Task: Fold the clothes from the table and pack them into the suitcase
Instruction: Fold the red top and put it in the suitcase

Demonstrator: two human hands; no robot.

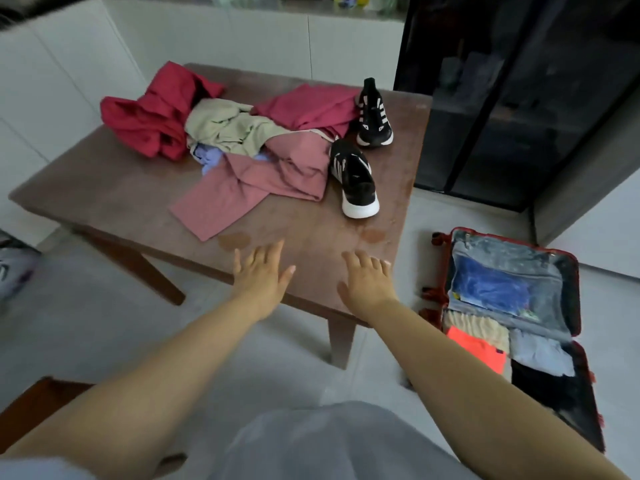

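Both arms are out over the near edge of the table [104, 199]. The left hand [261, 271] is palm down with its fingers straight and spread, and it holds nothing. The right hand [367, 280] beside it is just as flat and empty. Whether either palm touches the wood, I cannot tell.

Beyond the left hand's fingertips, a dusty pink garment [242, 188] lies spread out, and its nearest corner is the closest cloth to that hand. Behind it the heap is unfolded: a beige piece [228, 128] in the middle, a bit of lilac fabric [207, 157] peeking from under it, a red garment [149, 123] far off to the left and a raspberry one [308, 105] at the back.

Ahead of the right hand stands a black trainer [353, 178] with a white sole, and its mate [374, 116] is farther back.

Down on the floor, right of the right hand, the red suitcase [575, 271] lies open. Something blue [491, 289] sits behind its mesh divider. Folded beige [474, 325], orange [474, 348], pale blue [540, 353] and black [540, 379] pieces are packed in the nearer half.
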